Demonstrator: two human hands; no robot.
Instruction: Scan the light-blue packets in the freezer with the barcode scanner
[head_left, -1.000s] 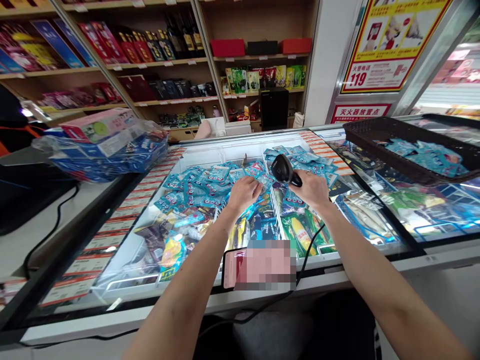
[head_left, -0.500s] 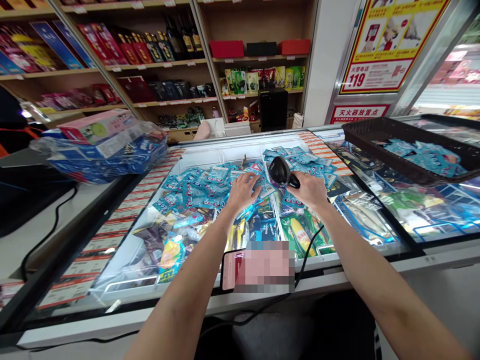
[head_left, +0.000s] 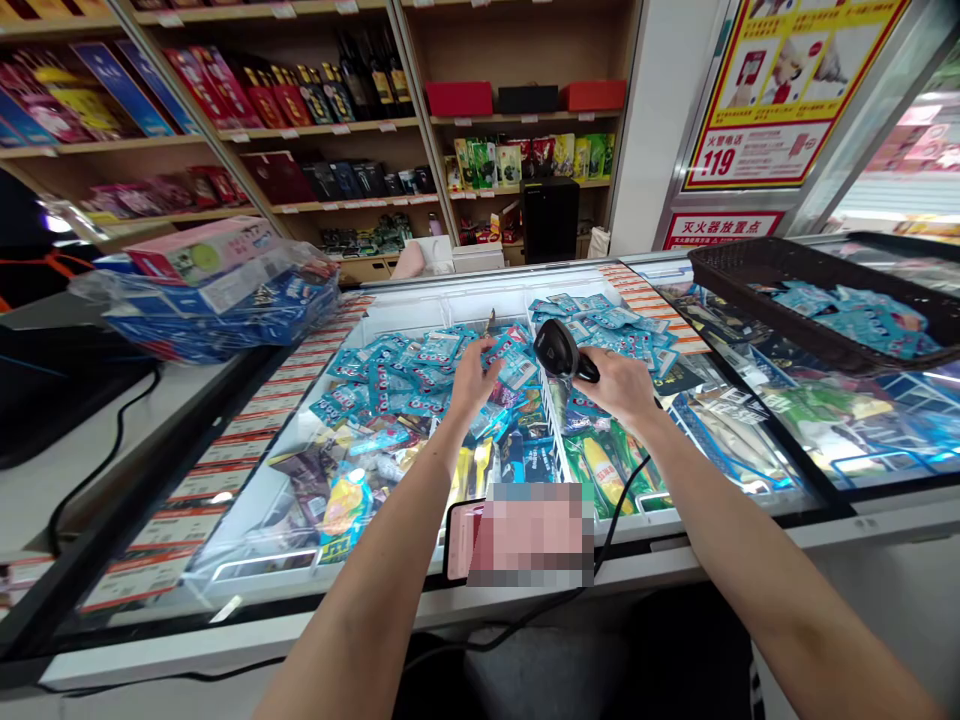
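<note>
Packet [head_left: 519, 368] at 3 o'clock from left hand [head_left: 472, 380], which was spread 0.5 s earlier and now apparently pinches its edge, face mostly uncovered. Right hand [head_left: 619, 382] grips scanner [head_left: 557, 347], packet's 2 o'clock.

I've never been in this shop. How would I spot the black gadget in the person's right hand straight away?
Find the wide glass-topped case in front of the shelves. Over its middle, look for the person's right hand, which grips the scanner by its handle. Its bulky, rounded black head stands out against the flat blue packets around it.
</note>
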